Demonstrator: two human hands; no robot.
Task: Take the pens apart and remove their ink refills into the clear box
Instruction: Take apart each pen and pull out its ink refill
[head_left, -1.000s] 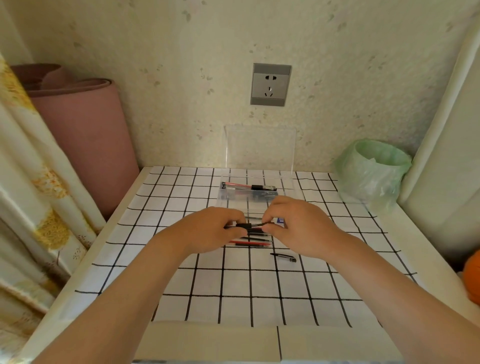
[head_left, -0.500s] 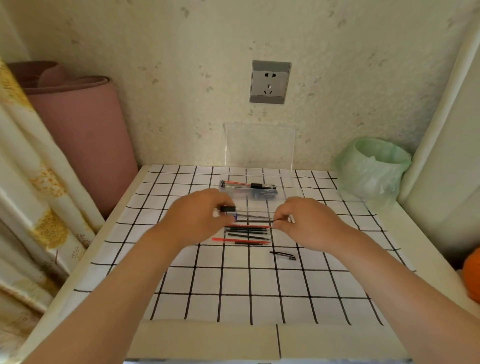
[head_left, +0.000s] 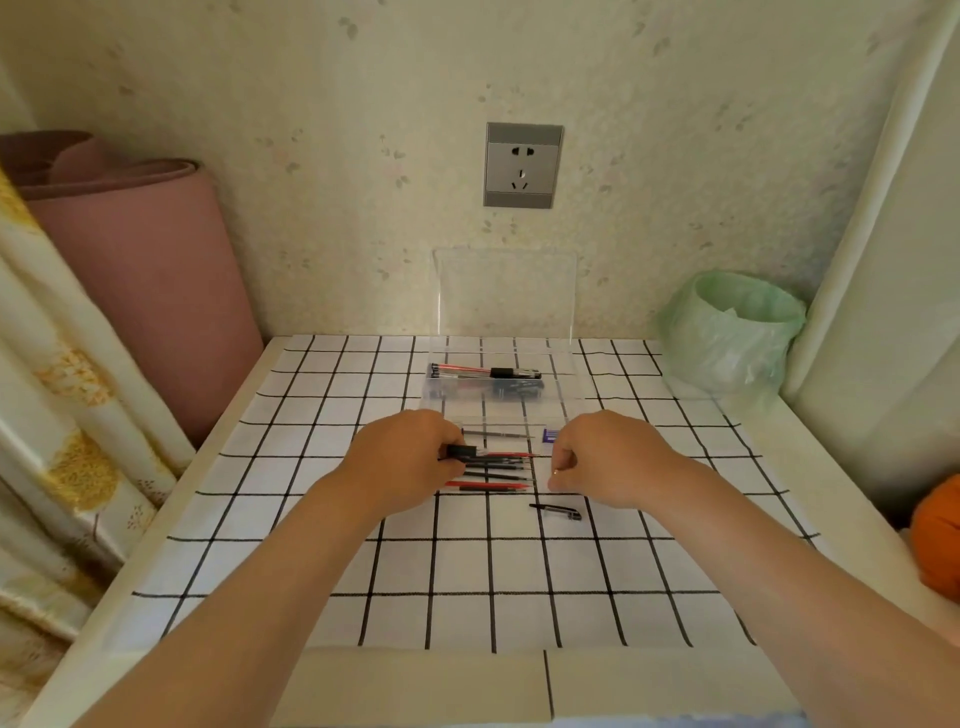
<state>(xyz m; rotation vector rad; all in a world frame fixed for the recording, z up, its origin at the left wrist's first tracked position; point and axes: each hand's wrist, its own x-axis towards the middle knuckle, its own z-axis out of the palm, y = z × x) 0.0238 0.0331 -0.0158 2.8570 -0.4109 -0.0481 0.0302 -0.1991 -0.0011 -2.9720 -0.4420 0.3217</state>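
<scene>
**Pen refills (head_left: 493, 475) loose between two hands, in front of the clear box (head_left: 570, 401)**

The refills, some black and some red, lie side by side on the checked tablecloth (head_left: 467, 597), just in front of the box. The left hand (head_left: 410, 457) pinches a short black pen piece (head_left: 460, 451) at its fingertips, over the left ends of the refills. A thin dark line runs from that piece toward the right hand (head_left: 608, 457). That hand's fingers are curled at the right ends of the refills, and I cannot tell whether they pinch anything. A black clip (head_left: 556, 512) lies alone nearer the person, below the right hand. A small blue item (head_left: 550, 435) sits against the box's front wall.

The box's lid (head_left: 506, 291) stands open against the wall. Whole pens (head_left: 485, 372) lie inside along the far side. A green-lined bin (head_left: 727, 332) stands to the right, well apart.
</scene>
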